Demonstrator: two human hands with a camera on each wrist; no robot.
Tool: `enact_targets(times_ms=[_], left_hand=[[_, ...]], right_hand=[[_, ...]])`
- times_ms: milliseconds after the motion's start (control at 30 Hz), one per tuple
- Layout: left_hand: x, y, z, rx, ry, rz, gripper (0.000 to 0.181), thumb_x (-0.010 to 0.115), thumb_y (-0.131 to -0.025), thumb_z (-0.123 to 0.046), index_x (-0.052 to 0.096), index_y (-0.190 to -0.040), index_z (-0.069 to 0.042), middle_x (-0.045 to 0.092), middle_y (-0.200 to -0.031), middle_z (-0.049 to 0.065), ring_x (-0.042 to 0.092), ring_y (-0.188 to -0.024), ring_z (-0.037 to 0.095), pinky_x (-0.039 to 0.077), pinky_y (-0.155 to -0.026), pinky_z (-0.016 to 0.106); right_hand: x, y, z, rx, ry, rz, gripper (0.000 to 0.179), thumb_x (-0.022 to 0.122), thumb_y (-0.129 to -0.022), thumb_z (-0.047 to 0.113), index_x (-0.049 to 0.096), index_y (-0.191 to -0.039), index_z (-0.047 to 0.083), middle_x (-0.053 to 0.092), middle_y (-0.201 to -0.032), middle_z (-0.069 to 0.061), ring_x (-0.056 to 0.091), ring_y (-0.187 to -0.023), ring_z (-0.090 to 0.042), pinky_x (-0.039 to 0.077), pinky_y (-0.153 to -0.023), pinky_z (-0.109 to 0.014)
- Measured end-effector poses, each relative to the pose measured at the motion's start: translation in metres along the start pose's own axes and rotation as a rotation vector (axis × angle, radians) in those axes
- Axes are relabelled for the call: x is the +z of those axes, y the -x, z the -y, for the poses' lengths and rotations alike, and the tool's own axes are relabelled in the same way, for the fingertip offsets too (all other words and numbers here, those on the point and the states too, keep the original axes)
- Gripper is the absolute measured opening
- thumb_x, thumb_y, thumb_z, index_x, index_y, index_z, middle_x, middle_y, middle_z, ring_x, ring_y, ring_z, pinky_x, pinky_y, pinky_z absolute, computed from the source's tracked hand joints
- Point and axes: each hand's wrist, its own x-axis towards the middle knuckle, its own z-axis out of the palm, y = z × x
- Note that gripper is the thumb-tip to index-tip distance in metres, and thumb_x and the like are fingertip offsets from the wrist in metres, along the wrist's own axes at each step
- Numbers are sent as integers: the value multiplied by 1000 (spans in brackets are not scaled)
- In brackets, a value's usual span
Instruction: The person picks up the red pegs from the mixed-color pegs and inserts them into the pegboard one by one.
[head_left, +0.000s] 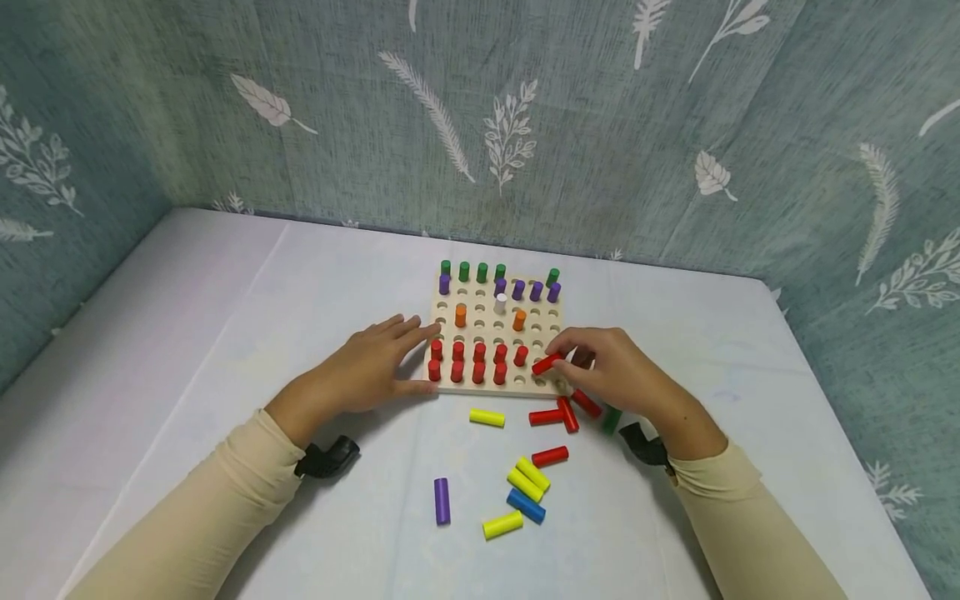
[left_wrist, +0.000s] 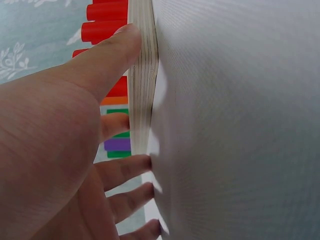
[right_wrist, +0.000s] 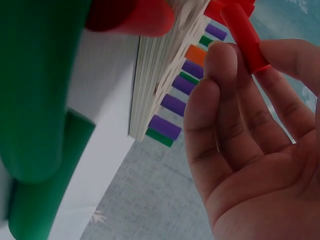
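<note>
A wooden pegboard [head_left: 480, 332] stands on the table, with red pegs in its two near rows, two orange pegs and one white peg in the middle, and purple and green pegs at the far edge. My left hand [head_left: 377, 362] rests at the board's left side; its thumb [left_wrist: 131, 40] touches the side edge and its fingers are spread. Over the board's near right corner, my right hand [head_left: 618, 371] pinches a red peg [right_wrist: 245, 37] between thumb and fingers. That peg is tilted above the holes; whether it touches the board I cannot tell.
Loose red pegs [head_left: 550, 456] lie in front of the board's right part. Closer to me are several yellow pegs [head_left: 502, 525], a blue peg [head_left: 527, 506] and a purple peg [head_left: 442, 501]. Green pegs [right_wrist: 45, 185] lie under the right wrist. A patterned cloth [head_left: 480, 108] hangs behind the table.
</note>
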Motion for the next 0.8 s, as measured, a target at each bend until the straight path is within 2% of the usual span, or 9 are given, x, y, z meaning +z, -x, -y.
enact_targets(times_ms=[233,800], left_hand=[[1,0,1,3,-3,6,90,74,-84,-55,32,-158,-24,33,-161,18,26,-150,44,27,-116,65],[-4,2,-1,6,-9,4,90,74,-84,-54,32,-158,-22,33,-161,19,27,-150,44,28,-116,65]], right_hand=[[5,-1,2,6,18,24,21,70,-93,14,71,-113,15,72,-101,0,61,-80,-14,55,-63,-24],[14,-3,7,-58,67,27,21,72,-92,15,71,-113,13,73,-104,1,62,-81,-10,55,-71,-22]])
